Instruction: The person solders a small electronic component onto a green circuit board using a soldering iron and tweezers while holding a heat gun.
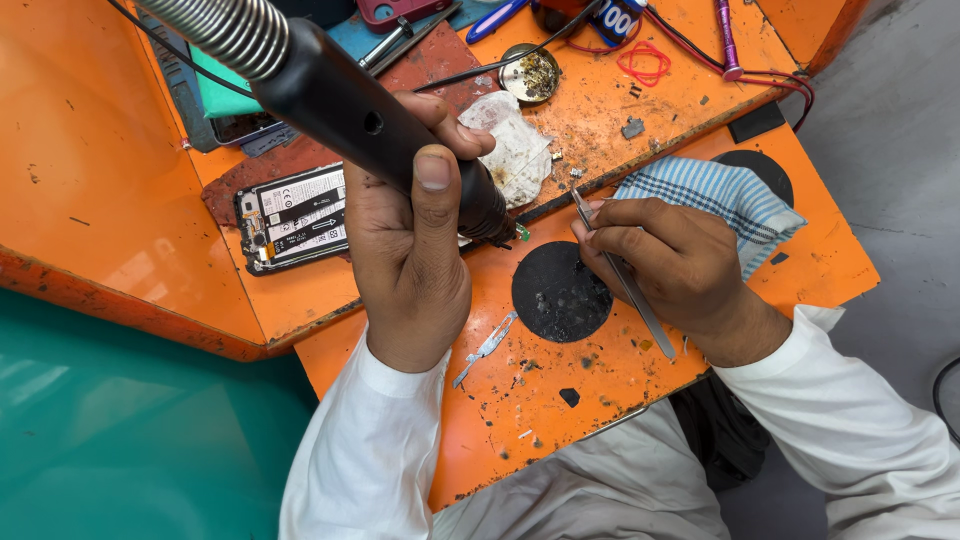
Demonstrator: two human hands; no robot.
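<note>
Head view: your left hand (410,250) wraps a full grip round the black hot-air handle (390,135), nozzle aimed down by the opened phone (292,217). Right hand (670,265) pinches tweezers (620,275) pen-style, wrist braced on the orange tabletop (620,370) for steadiness.

The opened black smartphone with its back cover off (293,217) lies on the orange, scratched table (120,200), left of the left hand (410,250). That hand's fingers (436,180) wrap the black hot-air wand with a metal hose (340,95), whose tip sits just left of the right hand (672,262). The thin steel tweezers (625,285) rest in the right hand, above the round black disc (560,293). The blue striped cloth (712,195) lies behind the right hand; the crumpled white tissue (515,150) lies behind the wand's tip.
</note>
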